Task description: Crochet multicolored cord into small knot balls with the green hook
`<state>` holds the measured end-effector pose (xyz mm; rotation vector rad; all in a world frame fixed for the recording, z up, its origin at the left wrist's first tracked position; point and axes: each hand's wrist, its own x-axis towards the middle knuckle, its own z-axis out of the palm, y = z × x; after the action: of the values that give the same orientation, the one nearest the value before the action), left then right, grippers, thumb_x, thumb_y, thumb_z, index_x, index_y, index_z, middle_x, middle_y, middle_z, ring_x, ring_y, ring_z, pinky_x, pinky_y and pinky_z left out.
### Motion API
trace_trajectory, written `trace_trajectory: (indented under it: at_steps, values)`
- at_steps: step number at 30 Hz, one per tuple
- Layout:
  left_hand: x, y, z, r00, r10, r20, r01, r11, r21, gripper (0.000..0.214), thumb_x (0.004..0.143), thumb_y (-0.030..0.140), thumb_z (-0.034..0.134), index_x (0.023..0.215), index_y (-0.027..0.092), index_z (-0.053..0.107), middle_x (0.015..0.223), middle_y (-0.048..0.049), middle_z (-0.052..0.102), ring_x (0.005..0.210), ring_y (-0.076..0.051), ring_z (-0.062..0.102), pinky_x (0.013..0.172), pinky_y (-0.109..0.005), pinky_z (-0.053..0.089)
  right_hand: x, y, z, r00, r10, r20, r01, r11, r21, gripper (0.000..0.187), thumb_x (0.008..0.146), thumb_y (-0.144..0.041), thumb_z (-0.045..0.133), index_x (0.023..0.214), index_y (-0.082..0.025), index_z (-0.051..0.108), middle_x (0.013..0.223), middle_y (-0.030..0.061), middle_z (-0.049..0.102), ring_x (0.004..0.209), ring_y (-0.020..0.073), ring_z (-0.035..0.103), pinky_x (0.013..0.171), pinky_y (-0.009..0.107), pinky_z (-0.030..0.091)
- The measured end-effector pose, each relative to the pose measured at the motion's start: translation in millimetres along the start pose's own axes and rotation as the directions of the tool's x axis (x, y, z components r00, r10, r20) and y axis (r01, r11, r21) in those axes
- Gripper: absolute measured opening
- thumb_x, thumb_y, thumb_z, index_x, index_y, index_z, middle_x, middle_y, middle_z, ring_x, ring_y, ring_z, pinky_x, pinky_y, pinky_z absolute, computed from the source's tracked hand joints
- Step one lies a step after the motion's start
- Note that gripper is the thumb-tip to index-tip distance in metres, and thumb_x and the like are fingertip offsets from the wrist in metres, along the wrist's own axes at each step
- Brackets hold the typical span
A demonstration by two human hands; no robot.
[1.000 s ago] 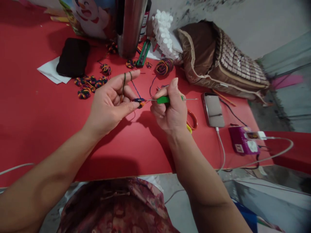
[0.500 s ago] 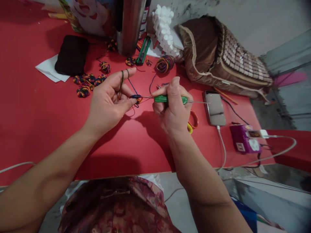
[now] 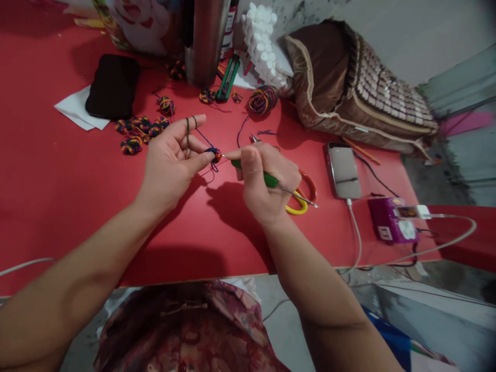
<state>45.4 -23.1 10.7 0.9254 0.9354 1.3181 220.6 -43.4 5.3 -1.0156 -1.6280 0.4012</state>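
My left hand [image 3: 170, 160] pinches a small multicoloured crochet piece [image 3: 215, 154] between thumb and fingers, with dark yarn looped over the raised index finger. My right hand [image 3: 263, 183] grips a green-handled crochet hook [image 3: 256, 172], its metal tip at the crochet piece and its rear end slanting down to the right. The yarn runs back to a multicoloured yarn ball [image 3: 262, 99] near the far side of the red table [image 3: 58, 186].
Several finished crochet pieces [image 3: 140, 132] lie left of my hands beside a black pouch [image 3: 111, 86] on white paper. Orange-and-yellow scissors [image 3: 302, 199], a phone [image 3: 342, 170] on a cable, a purple charger [image 3: 391, 227], a steel flask [image 3: 204, 41] and a brown bag [image 3: 349, 93] surround the work.
My right hand has turned the hook from level to slanting down-right and shifted left. The left hand with the crochet piece moved slightly left and up.
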Motion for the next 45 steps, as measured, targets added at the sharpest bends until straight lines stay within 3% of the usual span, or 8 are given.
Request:
trace_trajectory:
  at_steps: [7,11,15,22,32,36,40,45]
  values:
    - [5.4,-7.4,-10.0,0.946,-0.306,0.104,0.323,0.909,-0.262,0.046,0.072,0.003,0.094,0.111,0.021,0.078,0.077,0.0038,0.063,0.056,-0.006,0.049,0.047,-0.019,0.036,0.2,20.0,7.1,0.962,-0.142,0.234,0.185,0.968,-0.17,0.046,0.113,-0.065,0.056,0.112,-0.033,0.089,0.093,0.0058,0.087,0.084,0.0235,0.078,0.083,0.038,0.064]
    - [4.7,-11.5,-7.5,0.984,-0.173,0.043,0.178,0.958,-0.226,0.044,0.08,0.007,0.093,0.115,0.026,0.077,0.077,0.0056,0.064,0.06,-0.007,0.051,0.054,-0.021,0.04,0.0,25.3,14.0,0.929,-0.299,0.216,0.354,0.888,-0.294,0.047,0.114,-0.063,0.058,0.118,-0.027,0.088,0.086,0.006,0.083,0.077,0.0216,0.073,0.073,0.034,0.057]
    - [3.2,-11.2,1.6,0.984,0.177,-0.007,-0.178,0.983,-0.048,0.047,0.077,0.017,0.104,0.116,0.027,0.08,0.083,0.0039,0.068,0.077,-0.012,0.058,0.067,-0.027,0.041,-2.7,20.1,17.2,0.963,-0.176,0.203,0.226,0.939,-0.259,0.052,0.112,-0.068,0.057,0.114,-0.026,0.087,0.088,0.0072,0.081,0.078,0.0208,0.072,0.075,0.034,0.057]
    - [10.2,-11.3,-6.3,0.941,0.335,0.045,-0.338,0.936,0.097,0.05,0.082,0.015,0.098,0.126,0.034,0.085,0.084,0.0016,0.067,0.067,-0.013,0.047,0.06,-0.032,0.033,-6.7,0.9,13.0,0.982,-0.189,-0.004,0.189,0.979,-0.074,0.029,0.115,-0.044,0.064,0.101,-0.029,0.086,0.084,0.002,0.083,0.073,0.0181,0.074,0.072,0.034,0.06]
    - [15.0,-13.0,-14.3,0.914,0.374,0.158,-0.4,0.896,0.194,0.057,0.08,0.005,0.084,0.125,0.039,0.09,0.085,0.003,0.07,0.058,-0.009,0.042,0.053,-0.032,0.03,7.6,-4.6,0.0,0.967,0.254,-0.037,-0.245,0.956,0.162,0.045,0.109,-0.064,0.068,0.082,-0.032,0.085,0.064,-0.0006,0.058,0.065,0.0198,0.064,0.072,0.04,0.06]
    - [14.7,-8.5,-14.2,0.907,0.381,0.182,-0.412,0.892,0.187,0.055,0.077,0.004,0.085,0.122,0.035,0.091,0.083,0.0013,0.069,0.066,-0.013,0.05,0.057,-0.032,0.038,11.3,-3.2,1.4,0.935,0.355,-0.015,-0.331,0.885,0.326,0.046,0.106,-0.066,0.073,0.078,-0.031,0.084,0.063,-0.0011,0.057,0.055,0.0154,0.051,0.057,0.036,0.048]
    - [14.5,-4.6,-13.2,0.949,0.285,0.132,-0.305,0.938,0.166,0.048,0.076,0.005,0.088,0.114,0.034,0.093,0.088,-0.0013,0.071,0.078,-0.017,0.061,0.066,-0.033,0.047,13.7,4.7,4.9,0.908,0.418,0.03,-0.382,0.796,0.47,0.05,0.105,-0.066,0.074,0.073,-0.029,0.08,0.055,-0.0031,0.055,0.047,0.0122,0.039,0.048,0.033,0.03]
    - [19.2,-9.8,-14.4,0.937,0.31,0.163,-0.317,0.948,0.023,0.05,0.07,0.017,0.105,0.116,0.033,0.093,0.086,-0.0006,0.076,0.076,-0.016,0.062,0.063,-0.03,0.046,13.9,9.7,8.8,0.885,0.455,0.097,-0.441,0.754,0.487,0.057,0.103,-0.079,0.067,0.072,-0.031,0.075,0.053,-0.0031,0.05,0.048,0.0144,0.037,0.046,0.033,0.03]
